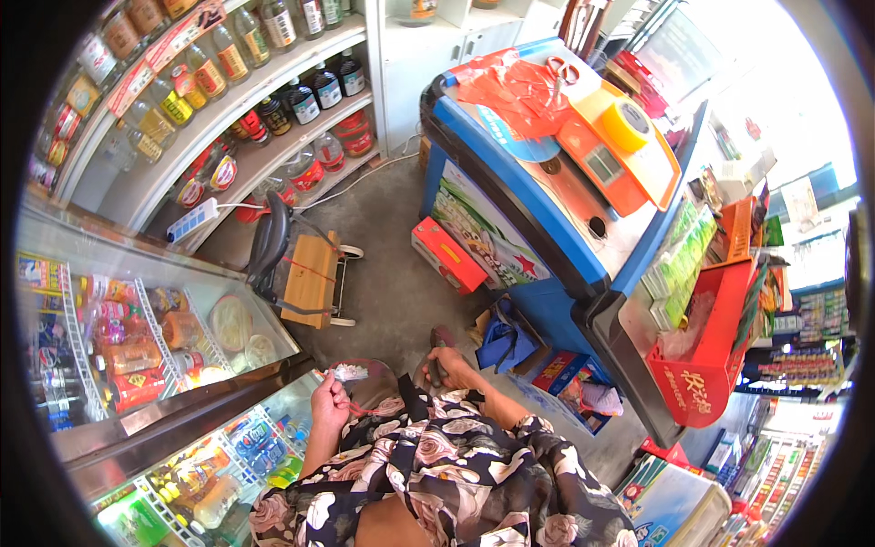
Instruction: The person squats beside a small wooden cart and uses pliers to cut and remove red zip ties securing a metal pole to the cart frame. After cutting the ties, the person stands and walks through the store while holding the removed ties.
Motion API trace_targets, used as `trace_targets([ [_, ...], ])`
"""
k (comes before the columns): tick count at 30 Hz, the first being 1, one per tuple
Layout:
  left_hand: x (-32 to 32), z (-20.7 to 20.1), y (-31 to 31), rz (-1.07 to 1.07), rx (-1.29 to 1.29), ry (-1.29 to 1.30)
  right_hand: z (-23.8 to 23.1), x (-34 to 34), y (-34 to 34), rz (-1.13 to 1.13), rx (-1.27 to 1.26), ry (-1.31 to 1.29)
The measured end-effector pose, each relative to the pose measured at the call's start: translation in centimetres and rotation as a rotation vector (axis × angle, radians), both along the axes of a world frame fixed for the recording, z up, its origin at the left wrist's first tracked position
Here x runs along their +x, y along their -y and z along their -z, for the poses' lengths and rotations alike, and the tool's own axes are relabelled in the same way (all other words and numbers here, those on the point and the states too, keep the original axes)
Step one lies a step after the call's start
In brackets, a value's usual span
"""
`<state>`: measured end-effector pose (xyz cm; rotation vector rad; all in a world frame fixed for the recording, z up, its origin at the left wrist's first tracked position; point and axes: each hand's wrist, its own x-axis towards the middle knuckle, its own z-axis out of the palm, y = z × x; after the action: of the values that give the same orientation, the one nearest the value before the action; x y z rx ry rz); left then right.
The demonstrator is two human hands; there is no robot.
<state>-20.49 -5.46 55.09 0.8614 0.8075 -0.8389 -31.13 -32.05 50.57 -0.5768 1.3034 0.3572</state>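
Observation:
My left hand [329, 401] is closed, with a small white, partly clear packet [350, 372] sticking out from its fingers. Beside that hand, under the packet, shows something thin and reddish, see-through in places [375, 394]; I cannot tell if it is a bag. My right hand [448, 366] hangs low over my lap with curled fingers, against something dark and greyish-brown that I cannot make out. A dark shoe tip [441, 335] shows just beyond it. Patterned dark cloth with pale flowers [437, 447] covers my lap and arms.
Left stand glass-fronted drink coolers [173, 337]. Ahead are a wooden seat on a wheeled frame [310, 278] and bottle shelves [273, 118]. A blue counter [519, 219] holds scissors [562, 70], yellow tape [627, 125] and an orange scale [602, 164]. A red box [448, 255] lies by its base.

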Motion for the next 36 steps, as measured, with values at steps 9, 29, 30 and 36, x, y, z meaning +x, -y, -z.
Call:
trace_targets([
  [9, 1.4, 0.9, 0.5, 0.061, -0.007, -0.006, -1.5, 0.8, 0.8, -0.022, -0.152, 0.035],
  [29, 0.9, -1.2, 1.1, -0.003, -0.014, 0.008, -19.5, 4.6, 13.0, -0.621, -1.732, 0.538],
  [30, 0.8, -1.3, 1.2, 0.004, -0.017, 0.009, -20.4, 6.0, 14.7, -0.605, -1.705, 0.493],
  [36, 0.6, -1.7, 2.8, -0.044, 0.021, 0.059, -23.3, 14.0, 24.2, -0.616, -1.764, 0.422],
])
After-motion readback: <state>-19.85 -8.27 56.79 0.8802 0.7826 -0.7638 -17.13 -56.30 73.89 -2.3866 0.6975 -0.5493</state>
